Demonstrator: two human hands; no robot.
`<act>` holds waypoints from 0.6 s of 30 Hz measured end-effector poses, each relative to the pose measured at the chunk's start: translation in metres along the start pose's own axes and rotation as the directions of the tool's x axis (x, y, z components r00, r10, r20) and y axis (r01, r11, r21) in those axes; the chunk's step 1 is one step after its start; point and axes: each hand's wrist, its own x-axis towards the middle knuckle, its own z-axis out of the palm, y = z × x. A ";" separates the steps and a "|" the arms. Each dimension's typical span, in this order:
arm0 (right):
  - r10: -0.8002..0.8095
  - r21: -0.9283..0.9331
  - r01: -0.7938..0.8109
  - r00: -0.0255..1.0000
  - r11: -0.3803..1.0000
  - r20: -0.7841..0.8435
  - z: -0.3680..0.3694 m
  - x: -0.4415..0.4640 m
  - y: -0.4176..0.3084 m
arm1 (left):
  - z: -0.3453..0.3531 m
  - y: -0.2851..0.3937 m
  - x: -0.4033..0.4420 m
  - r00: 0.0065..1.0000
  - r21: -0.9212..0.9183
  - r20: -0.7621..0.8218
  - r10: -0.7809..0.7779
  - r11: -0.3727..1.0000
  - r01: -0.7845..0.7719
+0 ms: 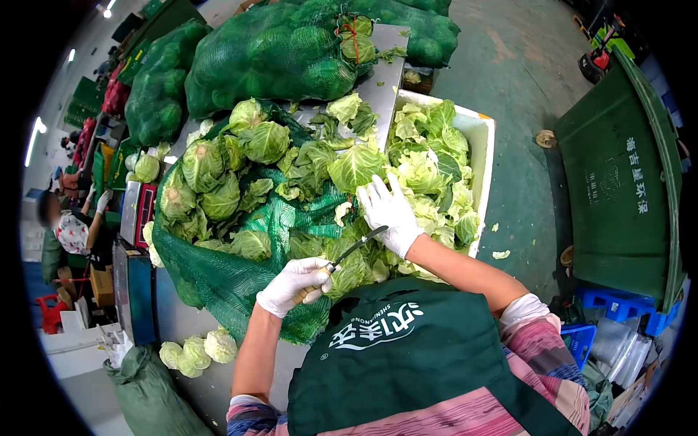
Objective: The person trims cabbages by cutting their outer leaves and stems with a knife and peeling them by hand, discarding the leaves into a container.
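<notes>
My left hand (294,285), in a white glove, is closed round the light handle of a knife (358,245). Its dark, narrow blade points up and to the right, toward my other wrist. My right hand (390,216), also gloved, has its fingers stretched out beside a loose cabbage leaf (357,168); whether they press on it I cannot tell. Left of my hands, several whole cabbages (203,166) lie in an opened green mesh sack (218,272). A white box (480,152) full of cabbage leaves (429,174) stands by my right hand.
Filled green mesh sacks (269,54) lie across the far end of the metal table (383,76). Several trimmed cabbages (195,355) sit at the lower left. A large green bin (618,174) stands at right. Another person (76,229) works at far left.
</notes>
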 end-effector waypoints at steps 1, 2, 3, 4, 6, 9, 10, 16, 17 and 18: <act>-0.001 0.000 0.001 1.000 1.000 0.001 -0.002 0.001 0.000 | -0.001 -0.004 -0.001 1.000 -0.027 0.023 0.006 1.000 -0.005; -0.020 0.030 0.021 1.000 0.999 -0.008 -0.003 0.003 0.001 | -0.001 -0.007 -0.003 1.000 -0.029 0.024 0.005 1.000 -0.004; -0.039 0.061 0.040 0.999 0.997 -0.018 -0.005 0.005 0.002 | 0.001 -0.008 -0.005 1.000 -0.073 0.029 0.000 0.997 0.002; -0.038 0.060 0.039 0.999 0.997 -0.017 -0.005 0.005 0.004 | 0.002 -0.009 -0.006 0.999 -0.117 0.034 -0.006 0.993 0.010; -0.036 0.134 0.043 0.998 0.990 -0.058 0.001 0.007 0.007 | 0.007 -0.011 -0.012 1.000 -0.107 0.015 -0.002 0.994 0.004; -0.056 0.081 0.035 0.961 0.996 0.270 0.013 -0.002 0.019 | 0.009 0.003 -0.022 0.597 -0.448 0.452 0.663 0.748 -0.490; -0.068 0.122 0.031 0.949 0.992 0.309 0.014 -0.006 0.016 | 0.010 0.002 -0.027 0.805 -0.432 0.129 0.579 0.764 -0.480; 0.004 0.084 0.007 0.992 0.996 -0.126 -0.003 0.004 0.013 | 0.011 -0.010 0.000 0.938 -0.157 0.002 0.347 0.926 -0.342; 0.001 0.248 0.006 1.000 0.969 -0.027 -0.014 0.003 0.016 | 0.013 -0.010 0.002 0.928 -0.171 -0.065 0.366 0.912 -0.372; -0.001 0.389 -0.023 0.998 0.921 0.063 -0.035 0.002 0.022 | 0.018 -0.009 0.007 0.914 -0.180 -0.109 0.391 0.896 -0.405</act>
